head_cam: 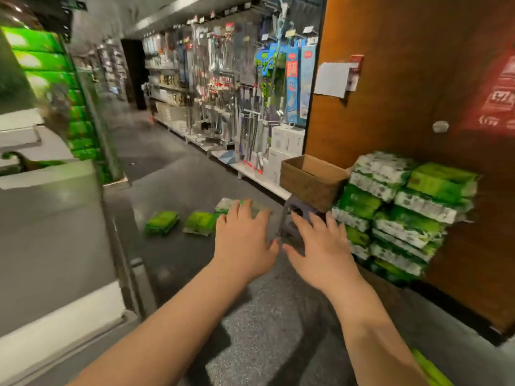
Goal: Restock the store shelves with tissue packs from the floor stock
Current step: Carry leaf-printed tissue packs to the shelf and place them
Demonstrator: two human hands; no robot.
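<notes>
Both hands out in front, side by side, mid-scene: left hand (245,240), right hand (320,246), fingers spread, holding nothing. Beyond the left hand, three tissue packs on the floor (195,268) in a row: far-left pack (162,222), middle pack (199,222), third pack (231,206) partly hidden behind the left fingers. Stool (295,215) just beyond the right hand, cardboard box (312,179) on top of it. Stack of tissue packs (401,213) right of the stool, against the wooden wall (418,107). Shelf unit (41,218) near left. Hanging-goods rack (228,93) far, across the aisle.
</notes>
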